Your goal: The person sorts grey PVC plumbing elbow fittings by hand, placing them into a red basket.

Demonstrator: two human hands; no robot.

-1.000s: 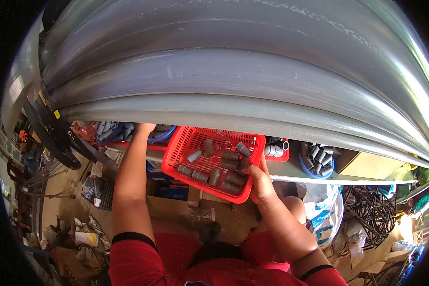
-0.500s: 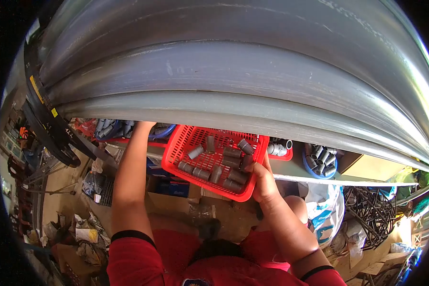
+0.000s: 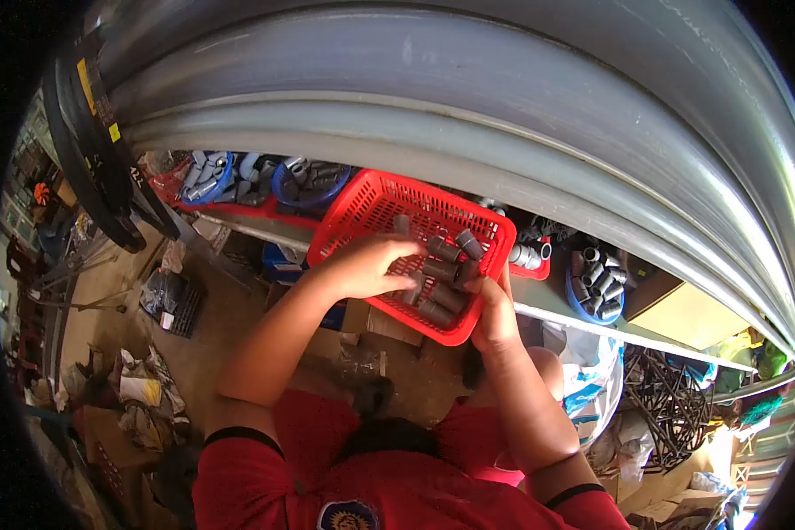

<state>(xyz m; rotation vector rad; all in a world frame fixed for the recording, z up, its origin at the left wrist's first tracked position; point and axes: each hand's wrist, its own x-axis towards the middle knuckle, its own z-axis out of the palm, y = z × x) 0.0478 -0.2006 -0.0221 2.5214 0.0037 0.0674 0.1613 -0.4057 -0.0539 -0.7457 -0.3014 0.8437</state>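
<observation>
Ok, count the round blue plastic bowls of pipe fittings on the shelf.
3: one round blue plastic bowl at far left, a second beside it, a third right of the red plastic mesh basket. Others may be hidden.

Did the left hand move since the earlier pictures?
Yes. The left hand left the shelf bins and now lies in the red basket.

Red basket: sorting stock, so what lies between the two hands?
Head view: grey pipe fittings lie in the red basket between left hand and right hand.

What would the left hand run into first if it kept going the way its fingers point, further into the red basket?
Most likely the grey pipe fittings lying in the red basket; the left hand points right at them, though depth is hard to judge.
</observation>
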